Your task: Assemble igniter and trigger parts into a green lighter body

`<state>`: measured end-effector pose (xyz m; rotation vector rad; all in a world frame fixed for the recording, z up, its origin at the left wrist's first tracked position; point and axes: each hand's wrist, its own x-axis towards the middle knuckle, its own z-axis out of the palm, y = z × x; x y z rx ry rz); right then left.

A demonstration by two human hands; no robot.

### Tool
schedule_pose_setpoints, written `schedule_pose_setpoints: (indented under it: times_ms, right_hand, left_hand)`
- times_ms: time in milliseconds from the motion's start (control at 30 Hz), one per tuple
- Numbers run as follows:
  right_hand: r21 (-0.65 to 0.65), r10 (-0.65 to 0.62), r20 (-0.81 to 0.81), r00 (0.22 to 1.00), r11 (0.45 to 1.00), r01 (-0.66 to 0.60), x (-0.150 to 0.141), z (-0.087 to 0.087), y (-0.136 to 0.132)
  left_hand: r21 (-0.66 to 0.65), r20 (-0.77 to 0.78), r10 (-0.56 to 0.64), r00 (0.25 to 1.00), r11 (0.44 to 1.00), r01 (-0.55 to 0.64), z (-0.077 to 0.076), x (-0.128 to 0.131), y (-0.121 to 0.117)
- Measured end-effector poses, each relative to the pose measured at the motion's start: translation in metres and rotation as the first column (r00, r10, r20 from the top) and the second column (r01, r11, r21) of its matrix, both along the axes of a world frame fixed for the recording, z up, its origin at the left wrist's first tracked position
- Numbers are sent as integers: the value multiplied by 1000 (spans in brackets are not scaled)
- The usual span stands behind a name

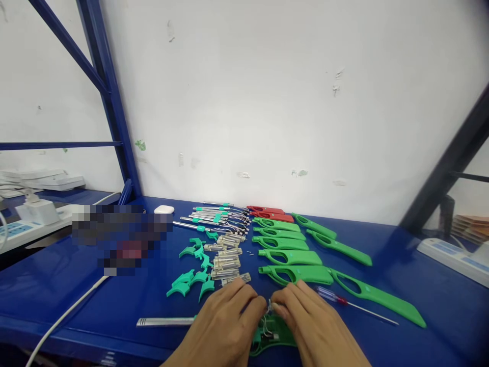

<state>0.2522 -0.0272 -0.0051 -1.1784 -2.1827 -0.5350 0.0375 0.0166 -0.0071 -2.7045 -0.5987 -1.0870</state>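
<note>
My left hand (233, 316) and my right hand (305, 316) are closed on an opened green lighter casing (277, 339) at the front edge of the table. Their fingertips nearly meet over white wires (265, 323) and a small pale part between them. A long metal lighter tube (164, 321) sticks out left from under my left hand. Exactly what each fingertip pinches is partly hidden. Just beyond my left hand are clear fuel tanks (226, 262) and teal triggers (183, 283). A screwdriver (340, 299) with a clear and red handle lies right of my right hand.
Green casing halves (290, 257) and red ones (271, 216) lie in rows behind my right hand. Wired metal tubes (214, 216) are bunched at the back. Power strips stand left (57, 224) and right (454, 257). A white cable (64, 318) crosses the left side.
</note>
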Motion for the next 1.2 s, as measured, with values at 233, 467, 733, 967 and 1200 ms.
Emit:
schedule_pose_setpoints:
  times_ms: [233,467,733,967,1200]
  right_hand:
    - [-46,36,-88,996,998,-40,-1,0,-1]
    - [-80,-36,-104,994,996,28,3,1,-9]
    - [-9,-40,-140,989,999,39,14,-8,-3]
    - [-37,32,-235,972,998,-42,14,-2,-5]
    - [-43,50,-257,965,997,-63,13,-2,-7]
  left_hand:
    - [29,5,36,999,999,-36,1,3,-1]
    - [41,35,25,999,999,-27,1,2,-1]
    - [-128,17,61,998,990,-59,1,1,4]
    - [-175,18,14,1000,985,-11,5,1,3]
    - [-170,29,16,999,985,-11,3,2,-1]
